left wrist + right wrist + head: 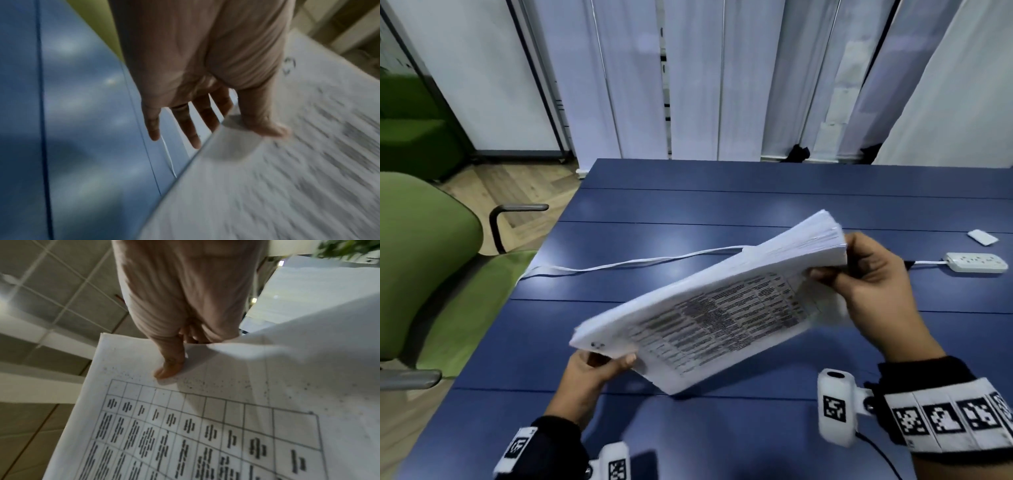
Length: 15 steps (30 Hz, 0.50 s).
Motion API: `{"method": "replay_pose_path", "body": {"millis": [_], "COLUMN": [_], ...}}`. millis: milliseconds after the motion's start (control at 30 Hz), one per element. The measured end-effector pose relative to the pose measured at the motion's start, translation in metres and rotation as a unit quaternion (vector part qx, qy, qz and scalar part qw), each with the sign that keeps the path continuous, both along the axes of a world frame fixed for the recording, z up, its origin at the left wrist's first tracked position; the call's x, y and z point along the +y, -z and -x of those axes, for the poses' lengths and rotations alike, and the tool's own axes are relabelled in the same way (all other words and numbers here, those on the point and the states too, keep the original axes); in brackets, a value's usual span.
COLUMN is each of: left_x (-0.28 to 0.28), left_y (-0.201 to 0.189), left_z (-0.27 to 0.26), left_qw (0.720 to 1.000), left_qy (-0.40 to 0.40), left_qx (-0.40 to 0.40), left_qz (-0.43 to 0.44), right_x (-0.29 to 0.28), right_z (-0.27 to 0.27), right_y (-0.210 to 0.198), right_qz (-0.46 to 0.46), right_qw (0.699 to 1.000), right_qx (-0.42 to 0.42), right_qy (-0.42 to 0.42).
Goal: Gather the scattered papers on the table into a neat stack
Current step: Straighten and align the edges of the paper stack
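A thick stack of white papers, its top sheet printed with a table, is held tilted above the blue table, one corner low near the surface. My left hand holds its near-left corner, thumb on top and fingers underneath; in the left wrist view the thumb presses the top sheet and the fingers reach below the edge. My right hand grips the far-right end, thumb on the printed page. The right wrist view shows that thumb on the sheet, with the fingers hidden behind.
A white power strip lies at the right of the table, its white cable running left under the stack and off the edge. A small white card lies behind it. A green chair stands to the left.
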<state>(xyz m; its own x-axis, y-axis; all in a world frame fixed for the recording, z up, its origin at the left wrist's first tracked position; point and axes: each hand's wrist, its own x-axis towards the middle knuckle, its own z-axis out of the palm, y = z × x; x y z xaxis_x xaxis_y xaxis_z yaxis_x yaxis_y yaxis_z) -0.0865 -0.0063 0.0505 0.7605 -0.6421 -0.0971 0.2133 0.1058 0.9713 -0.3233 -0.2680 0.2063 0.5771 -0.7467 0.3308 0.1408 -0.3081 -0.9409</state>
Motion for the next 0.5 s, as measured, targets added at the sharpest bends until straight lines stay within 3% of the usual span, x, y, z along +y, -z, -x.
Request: {"method": "replay_pose_path", "body": {"millis": [100, 300, 500], "left_x": [-0.017, -0.038, -0.046], "left_y": [-0.007, -0.011, -0.001], "left_z": [0.007, -0.004, 0.004], "left_qw": [0.999, 0.988, 0.988], "left_qy": [-0.037, -0.13, -0.111], "left_qx": [-0.008, -0.085, -0.109], "left_qz": [0.014, -0.015, -0.002], "right_x": [-0.003, 0.006, 0.016], "right_z": [0.0, -0.01, -0.007], "right_y": [0.029, 0.104, 0.145], "right_qz": [-0.082, -0.15, -0.153], "right_qw": [0.996, 0.986, 0.975], "right_qx": [-0.041, -0.016, -0.046], "right_qy": [0.007, 0.073, 0.154]}}
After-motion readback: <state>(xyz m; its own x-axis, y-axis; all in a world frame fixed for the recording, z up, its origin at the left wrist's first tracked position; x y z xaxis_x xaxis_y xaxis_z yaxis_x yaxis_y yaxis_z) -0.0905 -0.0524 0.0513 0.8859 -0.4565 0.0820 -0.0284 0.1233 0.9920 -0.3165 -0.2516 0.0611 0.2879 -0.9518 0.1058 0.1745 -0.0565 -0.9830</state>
